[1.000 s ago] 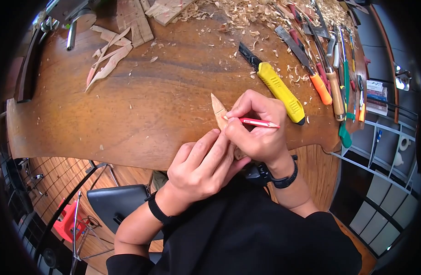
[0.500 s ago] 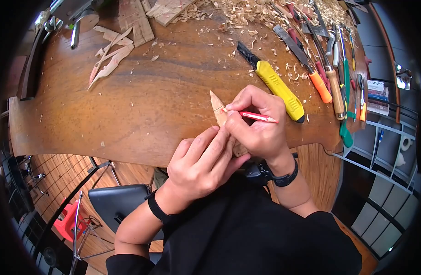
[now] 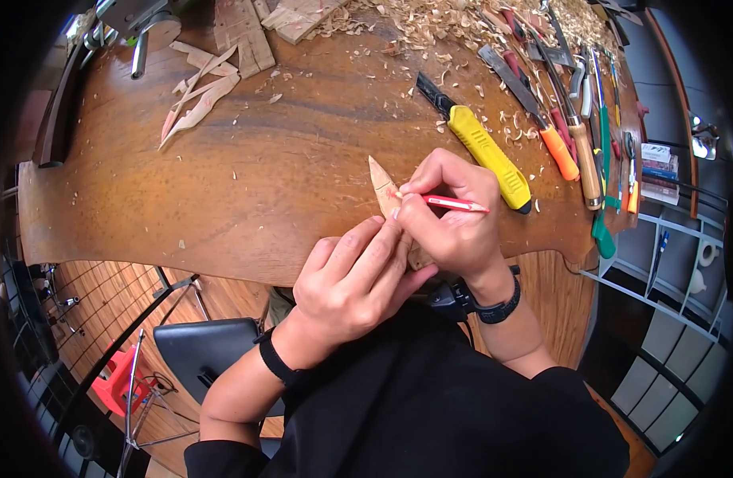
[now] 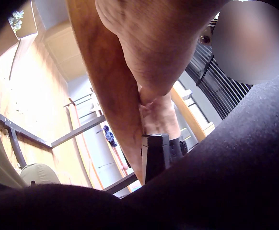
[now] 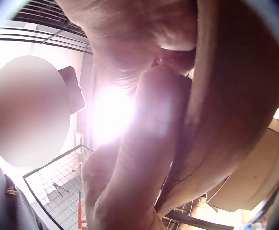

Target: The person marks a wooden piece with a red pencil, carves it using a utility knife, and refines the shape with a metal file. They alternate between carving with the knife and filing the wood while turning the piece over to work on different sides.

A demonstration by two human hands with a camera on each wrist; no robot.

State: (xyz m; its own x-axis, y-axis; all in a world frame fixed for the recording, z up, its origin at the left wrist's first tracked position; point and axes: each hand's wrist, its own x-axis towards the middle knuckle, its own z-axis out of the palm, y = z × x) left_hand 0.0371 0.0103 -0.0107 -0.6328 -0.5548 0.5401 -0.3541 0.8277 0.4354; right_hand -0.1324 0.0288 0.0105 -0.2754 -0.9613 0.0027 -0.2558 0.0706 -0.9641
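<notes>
A pale carved wooden piece (image 3: 379,177) with a pointed end and a line across it lies at the table's front edge. My left hand (image 3: 346,279) grips its lower part, fingers laid over the top and covering much of it. In my right hand (image 3: 459,223), a red pencil (image 3: 452,204) is pinched between thumb and fingers, its tip at the wood beside a small red mark. Both hands meet closely over the piece. From the left wrist, the left hand (image 4: 154,43) fills the top, hiding the wood and pencil.
Right of the hands lies a yellow utility knife (image 3: 490,155), blade out. Beyond it are chisels, including one with an orange handle (image 3: 559,154). Wood shavings (image 3: 446,28) cover the back. Thin wood offcuts (image 3: 203,99) lie left. A black chair (image 3: 203,358) stands below the table edge.
The pencil tip has shifted slightly along the wood towards its pointed end, and red marking now shows beside it. The left hand keeps its hold, almost still.
</notes>
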